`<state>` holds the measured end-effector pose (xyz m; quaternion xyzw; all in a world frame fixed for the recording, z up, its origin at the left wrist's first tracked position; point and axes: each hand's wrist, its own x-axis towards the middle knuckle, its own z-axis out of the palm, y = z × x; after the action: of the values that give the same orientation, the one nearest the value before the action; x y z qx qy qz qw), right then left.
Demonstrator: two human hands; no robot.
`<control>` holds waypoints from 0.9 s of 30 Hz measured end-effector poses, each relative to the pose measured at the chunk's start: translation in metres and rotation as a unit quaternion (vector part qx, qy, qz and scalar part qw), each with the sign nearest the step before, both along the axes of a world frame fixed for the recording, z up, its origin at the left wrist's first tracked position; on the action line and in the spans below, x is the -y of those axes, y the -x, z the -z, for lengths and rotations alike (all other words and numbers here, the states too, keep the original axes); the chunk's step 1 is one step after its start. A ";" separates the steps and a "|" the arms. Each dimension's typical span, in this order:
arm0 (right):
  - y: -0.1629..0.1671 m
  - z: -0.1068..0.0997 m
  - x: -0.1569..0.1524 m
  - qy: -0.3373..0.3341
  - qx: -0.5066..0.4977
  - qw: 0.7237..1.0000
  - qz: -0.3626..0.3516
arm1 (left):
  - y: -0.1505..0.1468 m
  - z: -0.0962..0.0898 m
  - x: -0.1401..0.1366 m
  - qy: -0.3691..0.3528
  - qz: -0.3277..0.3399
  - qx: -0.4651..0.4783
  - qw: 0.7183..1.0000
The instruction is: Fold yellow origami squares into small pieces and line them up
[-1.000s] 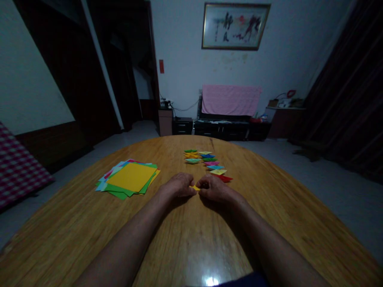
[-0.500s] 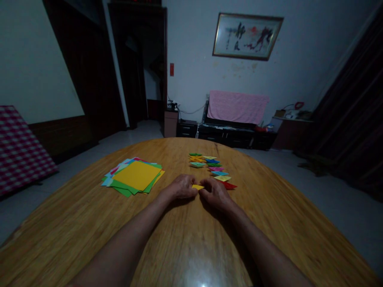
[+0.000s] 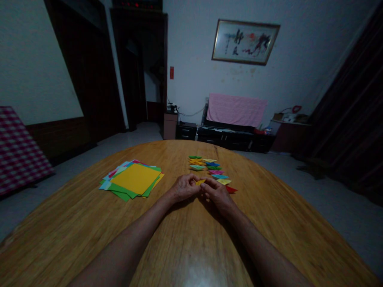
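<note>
A small piece of folded yellow paper [image 3: 200, 182] is pinched between my two hands, just above the wooden table. My left hand [image 3: 184, 188] grips it from the left, thumb and fingers pressed together. From the right, my right hand [image 3: 218, 194] closes its thumb and fingertips on the other end. Most of the folded paper is hidden by the fingers. Just beyond my hands lie small folded paper boats in two rows, among them a light green one [image 3: 198, 168], a pink one [image 3: 216, 172] and a red one [image 3: 231, 190] partly behind my right hand.
A fanned stack of square coloured sheets [image 3: 136, 179], yellow on top, lies on the left of the round wooden table [image 3: 185, 243]. Past the table's far edge stand a low black cabinet [image 3: 223, 137] and a screen draped with a pink towel [image 3: 236, 109].
The yellow paper has been tilted up and lifted slightly, and my fingers have closed in around it, hiding more of it. My right fingers now reach further over it. The view has shifted slightly.
</note>
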<state>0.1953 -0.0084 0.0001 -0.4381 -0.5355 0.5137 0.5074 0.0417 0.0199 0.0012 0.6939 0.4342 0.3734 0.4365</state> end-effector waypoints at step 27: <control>0.007 0.017 -0.012 -0.103 0.065 0.991 0.062 | -0.005 0.004 0.000 -0.234 -0.032 -0.196 0.952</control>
<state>0.1881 0.0041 -0.0165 -0.4487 -0.5890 0.3937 0.5448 0.0465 0.0194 -0.0031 0.8221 0.4333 0.3349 0.1556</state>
